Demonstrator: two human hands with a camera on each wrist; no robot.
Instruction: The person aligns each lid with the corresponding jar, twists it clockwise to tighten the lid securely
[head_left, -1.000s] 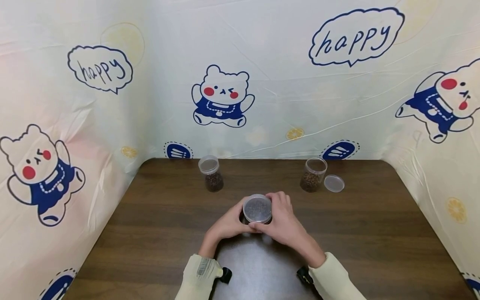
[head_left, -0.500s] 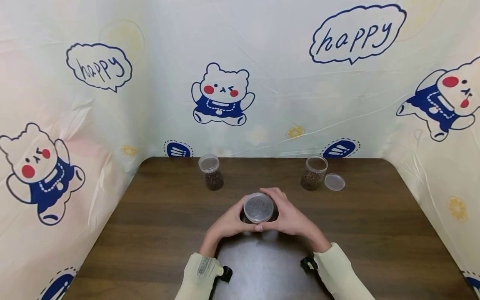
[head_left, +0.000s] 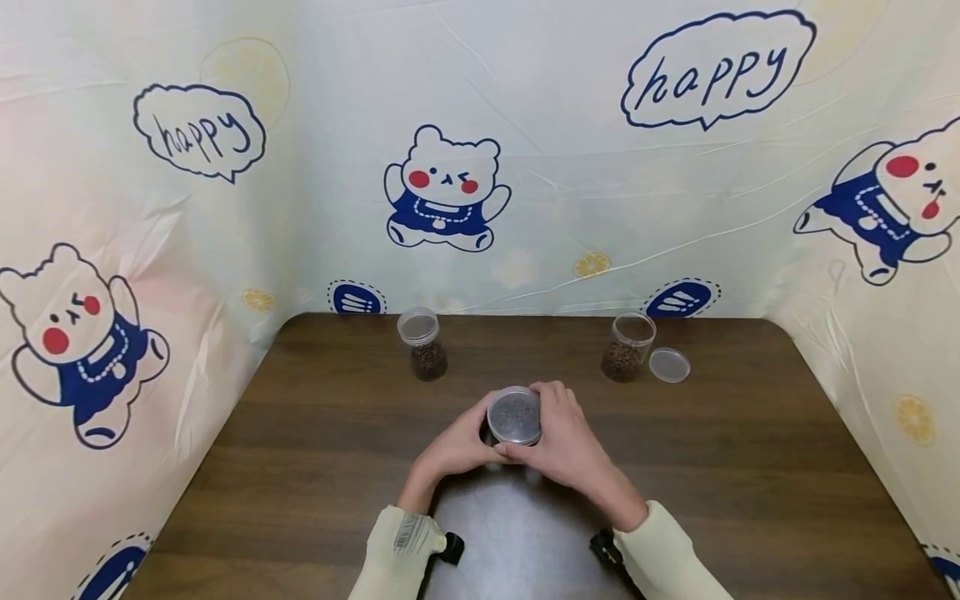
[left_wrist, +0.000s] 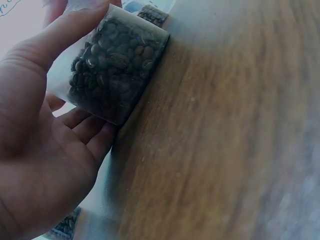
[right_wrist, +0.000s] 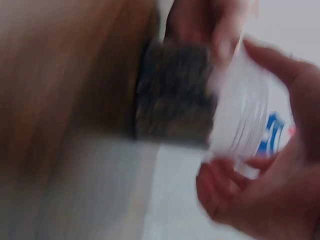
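Lidded jar (head_left: 514, 415): Two-Handed Hold

The lidded jar stands upright on the wood-grain table (head_left: 322, 467), near the middle of its width and nearer to the far edge than the forearms are. Dark beans fill its lower part and show through the clear wall.

Left hand (head_left: 459, 442): curved around the body of the jar from the left, thumb along the near side and fingers behind. The grip is only as wide as the jar.

Right hand (head_left: 570, 442): curled around the upper part of the jar from the right, at lid level, thumb on the near side. The two thumbs meet or nearly meet in front of the jar. The right wrist view is blurred, so exact fingertip contact cannot be told there.

Near the far edge, towards the far left corner, stands a second jar (head_left: 427, 358) of dark beans, with a translucent lid on top. Near the same edge, towards the far right corner, stands an uncovered jar (head_left: 622, 358) of brown beans. A loose lid (head_left: 670, 365) lies flat on the table just to its right.

A pale printed cloth (head_left: 555, 183) rises behind the far edge.
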